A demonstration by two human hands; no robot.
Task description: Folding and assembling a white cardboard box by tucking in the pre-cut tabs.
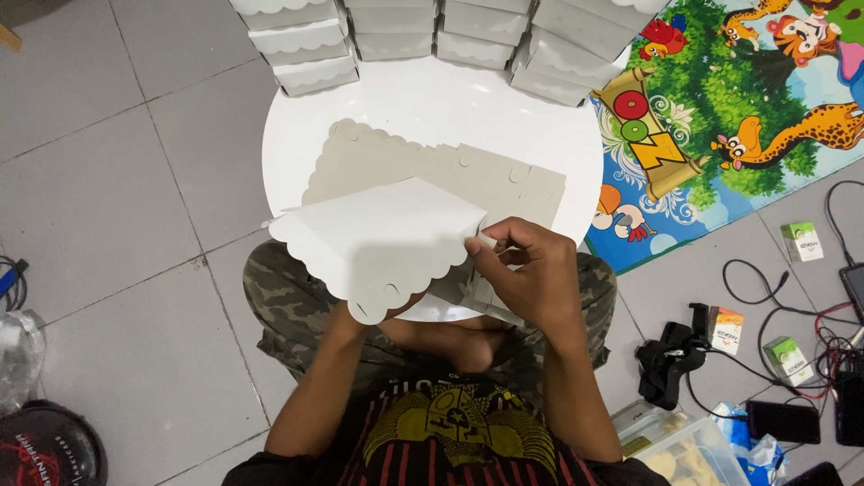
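A flat, unfolded cardboard box blank [423, 175] with scalloped edges lies grey side up on a small round white table [423, 108]. One white scalloped flap [378, 238] is folded up toward me. My right hand [526, 270] pinches the flap's right corner and a side tab. My left hand is hidden beneath the flap; only its forearm [315, 387] shows, reaching under the lower edge.
Stacks of finished white scalloped boxes [423, 36] line the table's far edge. A colourful animal play mat [747, 117] lies to the right. Cables, small green boxes [792, 355], dark devices and a plastic container [684, 445] sit on the tiled floor at right.
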